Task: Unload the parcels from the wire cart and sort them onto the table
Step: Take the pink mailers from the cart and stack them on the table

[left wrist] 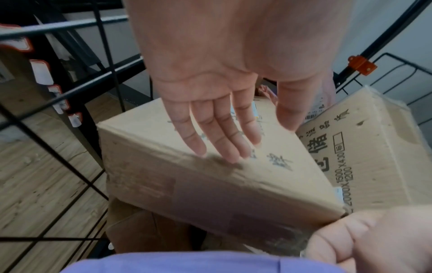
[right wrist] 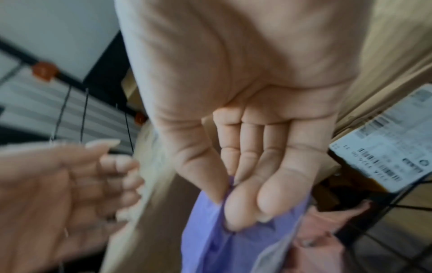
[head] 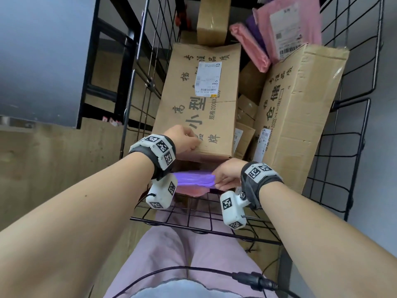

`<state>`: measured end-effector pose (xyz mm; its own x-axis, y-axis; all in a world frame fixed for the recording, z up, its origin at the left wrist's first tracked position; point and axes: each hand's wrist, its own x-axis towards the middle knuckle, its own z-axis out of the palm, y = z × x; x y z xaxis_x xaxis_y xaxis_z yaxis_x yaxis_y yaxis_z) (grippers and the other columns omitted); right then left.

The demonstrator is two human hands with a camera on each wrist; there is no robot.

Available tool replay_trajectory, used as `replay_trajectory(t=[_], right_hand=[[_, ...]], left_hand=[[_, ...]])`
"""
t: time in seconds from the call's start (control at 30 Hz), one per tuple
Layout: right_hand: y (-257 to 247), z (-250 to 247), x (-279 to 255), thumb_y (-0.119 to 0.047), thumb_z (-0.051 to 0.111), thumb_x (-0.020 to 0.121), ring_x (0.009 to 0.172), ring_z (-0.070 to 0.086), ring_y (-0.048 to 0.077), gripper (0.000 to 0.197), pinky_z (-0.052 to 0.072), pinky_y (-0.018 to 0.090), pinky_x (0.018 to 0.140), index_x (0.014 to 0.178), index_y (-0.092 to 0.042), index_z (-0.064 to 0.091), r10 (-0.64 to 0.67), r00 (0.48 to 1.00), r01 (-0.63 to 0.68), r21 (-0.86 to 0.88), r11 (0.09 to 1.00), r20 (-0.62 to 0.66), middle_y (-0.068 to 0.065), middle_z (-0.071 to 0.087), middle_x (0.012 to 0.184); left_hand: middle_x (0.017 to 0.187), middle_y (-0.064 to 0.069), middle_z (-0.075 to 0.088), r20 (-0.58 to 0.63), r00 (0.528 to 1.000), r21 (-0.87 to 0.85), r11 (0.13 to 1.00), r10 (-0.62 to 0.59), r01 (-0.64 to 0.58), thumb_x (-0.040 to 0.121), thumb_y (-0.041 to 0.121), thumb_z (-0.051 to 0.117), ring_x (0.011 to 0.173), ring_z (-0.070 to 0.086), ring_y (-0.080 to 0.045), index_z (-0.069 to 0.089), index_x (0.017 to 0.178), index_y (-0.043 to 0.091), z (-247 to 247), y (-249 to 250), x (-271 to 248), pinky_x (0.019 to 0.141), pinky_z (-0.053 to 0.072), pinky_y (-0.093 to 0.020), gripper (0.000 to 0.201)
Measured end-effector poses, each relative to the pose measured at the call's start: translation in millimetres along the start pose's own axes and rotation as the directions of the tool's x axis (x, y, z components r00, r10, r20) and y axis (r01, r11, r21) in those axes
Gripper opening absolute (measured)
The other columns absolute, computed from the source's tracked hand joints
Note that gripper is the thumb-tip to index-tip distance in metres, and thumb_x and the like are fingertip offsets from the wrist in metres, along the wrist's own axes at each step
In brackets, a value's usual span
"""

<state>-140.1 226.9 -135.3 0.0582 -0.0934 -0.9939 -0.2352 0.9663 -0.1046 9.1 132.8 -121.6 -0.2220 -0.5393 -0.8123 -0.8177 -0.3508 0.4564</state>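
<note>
— What sort of place is this?
— A parcel sorting room: a black wire cart crammed with labelled cardboard boxes and pink mailer bags, dark metal shelving behind, wood-look floor.

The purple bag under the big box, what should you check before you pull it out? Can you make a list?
1. Right hand pinches the purple mailer bag: ok.
2. Left hand rests with straight fingers on the cardboard box above: ok.
3. Box lifted clear of the bag: cannot tell.
4. Pink mailer lies right underneath and may drag along: not ok.
5. Tall box leans beside it and might tip: cannot tell.
</note>
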Motion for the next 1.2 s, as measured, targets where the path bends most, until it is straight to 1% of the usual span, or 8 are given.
replay_trajectory(t=[0.1,0.37,0.53,0.63,0.77,0.97,1.1,1.2], right_hand=[[-10.2,-6.0,-18.7,0.004,0.054,0.085,0.044,0.063,0.011,0.022,0.054,0.020,0.047,0.107,0.003,0.058,-0.013,0.997,0.025,0.175,0.984,-0.070,0.013,0.065,0.075],[-51.1,-28.2,-86.1,0.002,0.046,0.084,0.033,0.052,0.008,0.010,0.047,0.016,0.042,0.076,-0.001,0.051,-0.158,0.958,0.247,0.415,0.875,-0.237,0.007,0.060,0.045],[-64.3,-25.5,-110.7,0.003,0.046,0.086,0.039,0.054,0.008,0.011,0.048,0.016,0.042,0.084,-0.002,0.057,-0.279,0.905,0.411,0.499,0.763,-0.320,0.007,0.061,0.053],[-66.0,-28.5,-110.8,-0.005,0.049,0.091,0.050,0.047,0.009,0.015,0.044,0.013,0.041,0.079,-0.009,0.057,-0.284,0.837,0.511,0.485,0.710,-0.468,0.004,0.053,0.063],[-56.6,-30.3,-109.3,-0.015,0.056,0.091,0.053,0.050,0.011,0.006,0.039,0.016,0.035,0.088,-0.011,0.058,-0.215,0.802,0.442,0.313,0.841,-0.557,0.003,0.059,0.078],[-53.0,-13.5,-124.8,-0.016,0.061,0.090,0.057,0.053,0.012,0.004,0.038,0.018,0.049,0.093,-0.018,0.060,-0.349,0.857,0.450,0.221,0.865,-0.378,0.001,0.064,0.078],[-69.5,-6.4,-136.4,-0.015,0.064,0.088,0.056,0.054,0.010,0.015,0.040,0.017,0.048,0.102,-0.018,0.061,-0.441,0.827,0.507,0.123,0.853,-0.348,-0.001,0.063,0.079],[-80.5,-1.8,-145.2,-0.016,0.069,0.084,0.070,0.058,0.012,0.018,0.044,0.021,0.061,0.100,-0.019,0.062,-0.481,0.823,0.513,0.034,0.857,-0.301,-0.001,0.066,0.087]], left_hand=[[0.081,-0.002,0.067,-0.012,0.999,-0.093,0.995,0.036,-0.037,0.082,0.038,0.069,0.066,0.058,-0.012,0.058,0.074,0.021,-10.6,5.2,-8.3,0.055,0.044,-0.017,0.022],[0.100,0.007,0.063,0.158,0.969,0.175,0.960,0.191,-0.218,0.071,0.046,0.077,0.095,0.059,-0.014,0.063,0.114,0.023,-33.5,30.2,-42.7,0.085,0.044,-0.024,0.051],[0.082,-0.004,0.059,0.095,0.959,0.485,0.829,0.266,-0.278,0.083,0.029,0.067,0.074,0.055,-0.021,0.062,0.095,0.016,-33.4,35.7,-54.6,0.065,0.040,-0.025,0.018],[0.075,-0.001,0.059,0.010,0.964,0.309,0.916,0.264,-0.255,0.088,0.027,0.063,0.067,0.057,-0.018,0.062,0.097,0.017,-38.7,35.5,-57.3,0.062,0.045,-0.026,0.013],[0.089,-0.001,0.065,-0.062,0.970,0.036,0.972,0.235,-0.233,0.090,0.022,0.062,0.076,0.060,-0.016,0.064,0.108,0.016,-49.9,32.9,-61.8,0.069,0.046,-0.027,0.019],[0.110,-0.009,0.067,-0.127,0.964,-0.242,0.935,0.233,-0.258,0.091,0.020,0.062,0.096,0.064,-0.023,0.064,0.114,0.008,-65.9,43.1,-78.0,0.082,0.048,-0.029,0.026],[0.111,-0.009,0.067,-0.156,0.956,-0.283,0.916,0.248,-0.284,0.091,0.023,0.061,0.100,0.065,-0.026,0.063,0.113,0.009,-78.7,53.3,-88.9,0.090,0.050,-0.036,0.026],[0.111,-0.010,0.068,-0.192,0.943,-0.326,0.889,0.271,-0.322,0.092,0.023,0.060,0.098,0.065,-0.027,0.063,0.109,0.011,-88.8,58.2,-97.4,0.091,0.051,-0.040,0.021]])
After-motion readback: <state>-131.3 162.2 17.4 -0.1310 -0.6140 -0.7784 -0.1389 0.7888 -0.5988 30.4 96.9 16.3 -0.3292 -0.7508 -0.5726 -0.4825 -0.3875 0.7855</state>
